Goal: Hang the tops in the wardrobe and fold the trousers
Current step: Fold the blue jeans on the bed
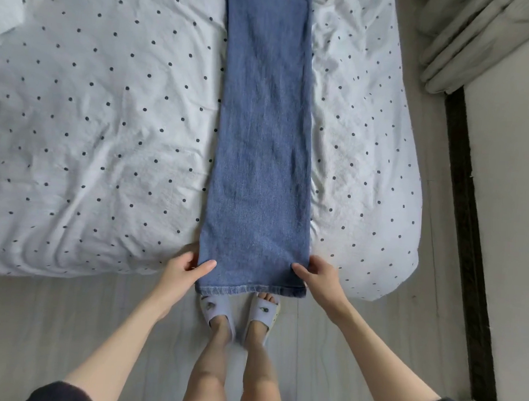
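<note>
Jeans: the blue jeans [262,138] lie flat and long on the bed [91,127], one leg on top of the other. The hem end hangs a little over the near edge of the bed, above the person's feet. The top end runs out of the picture.
Left hand: the left hand [180,268] pinches the left side of the jeans near the hem, thumb on top, the other fingers hidden underneath.
Right hand: the right hand [316,273] pinches the right side the same way, just across from the left one.
How it feels: I think the cloth is thick and a bit heavy. It is soft enough to bend but stiff enough to keep a neat fold. It does not look slippery and it will not break.
Where to hold: the two side edges by the hem look like the best spots, so the end can lift evenly and fold up toward the top.
Writing: no words or labels show on the jeans. The slippers [237,315] have a small picture on them, too small to read.
Tops: none can be seen here.
</note>
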The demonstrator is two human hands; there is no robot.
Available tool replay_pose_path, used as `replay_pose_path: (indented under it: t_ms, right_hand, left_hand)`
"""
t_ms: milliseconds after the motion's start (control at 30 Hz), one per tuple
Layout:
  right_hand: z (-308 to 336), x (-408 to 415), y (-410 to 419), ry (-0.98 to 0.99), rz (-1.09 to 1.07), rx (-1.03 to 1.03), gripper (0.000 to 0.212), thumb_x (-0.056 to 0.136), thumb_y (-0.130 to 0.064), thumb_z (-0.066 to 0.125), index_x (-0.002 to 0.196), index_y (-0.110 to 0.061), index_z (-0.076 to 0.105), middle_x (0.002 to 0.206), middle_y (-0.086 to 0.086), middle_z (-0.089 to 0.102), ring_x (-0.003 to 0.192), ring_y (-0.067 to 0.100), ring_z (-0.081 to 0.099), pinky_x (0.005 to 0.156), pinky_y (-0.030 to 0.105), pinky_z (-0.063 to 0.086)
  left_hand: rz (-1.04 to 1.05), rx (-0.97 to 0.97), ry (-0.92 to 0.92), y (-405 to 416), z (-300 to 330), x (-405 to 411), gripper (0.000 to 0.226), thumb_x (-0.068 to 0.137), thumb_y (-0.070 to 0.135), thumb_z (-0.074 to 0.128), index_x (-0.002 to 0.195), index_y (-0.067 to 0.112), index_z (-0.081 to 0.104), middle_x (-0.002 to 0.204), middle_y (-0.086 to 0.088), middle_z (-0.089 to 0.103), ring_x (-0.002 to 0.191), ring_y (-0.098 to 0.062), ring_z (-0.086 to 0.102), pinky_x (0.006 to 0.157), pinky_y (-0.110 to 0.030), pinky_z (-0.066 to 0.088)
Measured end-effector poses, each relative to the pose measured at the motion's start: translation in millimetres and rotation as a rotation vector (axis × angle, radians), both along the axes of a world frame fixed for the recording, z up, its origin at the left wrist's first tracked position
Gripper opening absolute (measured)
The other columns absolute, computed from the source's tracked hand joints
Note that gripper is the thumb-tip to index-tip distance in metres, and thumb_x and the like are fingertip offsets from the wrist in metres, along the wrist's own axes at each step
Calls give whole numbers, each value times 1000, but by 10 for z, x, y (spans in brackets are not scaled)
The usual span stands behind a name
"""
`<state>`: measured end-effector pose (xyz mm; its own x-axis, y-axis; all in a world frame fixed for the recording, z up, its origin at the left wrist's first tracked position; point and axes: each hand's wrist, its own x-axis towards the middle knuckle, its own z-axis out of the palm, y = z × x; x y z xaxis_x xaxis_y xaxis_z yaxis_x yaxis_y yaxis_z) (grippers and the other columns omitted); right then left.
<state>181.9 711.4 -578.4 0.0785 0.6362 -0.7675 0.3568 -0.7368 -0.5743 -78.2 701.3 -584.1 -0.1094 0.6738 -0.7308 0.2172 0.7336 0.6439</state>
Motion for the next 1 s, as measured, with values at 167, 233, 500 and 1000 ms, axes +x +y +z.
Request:
replay_pose_path:
  t_ms: [167, 233, 500, 1000]
  right_hand:
    - [89, -2, -173, -44, -76, -120, 30, 88, -21, 64, 61, -15, 52, 59, -3, 48, 56, 11, 43, 53, 21, 33]
    - [168, -10, -173, 9, -160, -207, 26, 86, -21, 67, 65, -11, 55, 63, 4, 50, 57, 14, 43, 57, 22, 37]
    - [790, 45, 27, 5, -166, -285, 24, 82, -20, 71, 67, -9, 56, 59, 7, 62, 46, 14, 58, 48, 21, 43]
    - [1676, -26, 1496, 104, -376, -261, 10, 87, -14, 52, 77, -10, 52, 68, 6, 59, 56, 17, 56, 60, 29, 50]
  left_hand:
    - [-11, -114, -86, -35, 177, -49, 13, 89, 15, 62, 99, 6, 65, 96, -3, 69, 86, -14, 63, 67, -21, 53]
    - [-5, -236, -173, -52, 266, -76, 12, 90, 13, 61, 101, 8, 64, 98, -4, 69, 85, -14, 64, 69, -20, 55]
    - [44, -390, -269, 123, 774, -163, 7, 86, 11, 65, 89, 5, 64, 69, -5, 66, 56, -13, 58, 44, -18, 40]
    - [383, -253, -459, 1612, 1426, -43, 20, 89, 22, 50, 77, 8, 56, 60, -8, 63, 53, -22, 64, 40, -17, 41]
